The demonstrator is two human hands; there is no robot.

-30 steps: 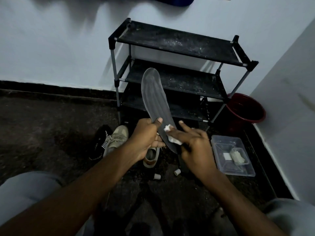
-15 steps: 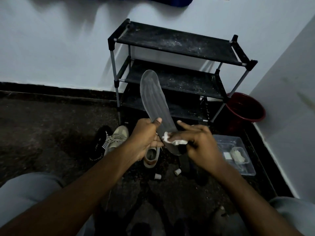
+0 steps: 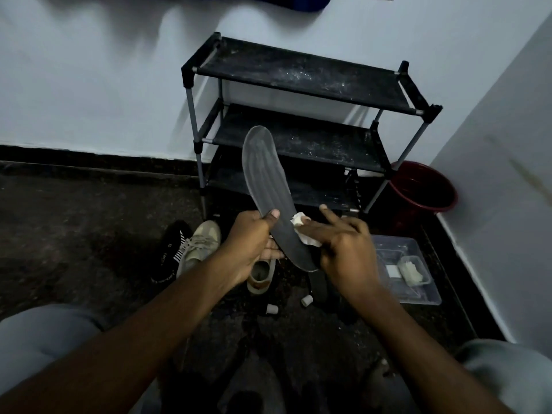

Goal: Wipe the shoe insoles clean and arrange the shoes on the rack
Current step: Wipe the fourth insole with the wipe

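A long grey insole (image 3: 265, 177) stands tilted in front of the black three-shelf shoe rack (image 3: 301, 76). My left hand (image 3: 251, 243) grips its lower half, thumb on the front face. My right hand (image 3: 343, 249) pinches a small white wipe (image 3: 301, 231) and presses it against the insole's lower part. On the floor below lie a beige sneaker (image 3: 203, 243), a black shoe (image 3: 170, 252) and another beige shoe (image 3: 263, 276), partly hidden by my left hand.
A clear plastic box (image 3: 418, 294) with white wipes sits on the floor at the right. A dark red bucket (image 3: 424, 186) stands in the corner beside the rack. Two small white rolled scraps (image 3: 306, 300) lie on the dark floor. White walls close in behind and at the right.
My right hand has slid the wipe along the insole's lower part, down towards the heel and back up a little. The left hand keeps the insole in nearly the same place.
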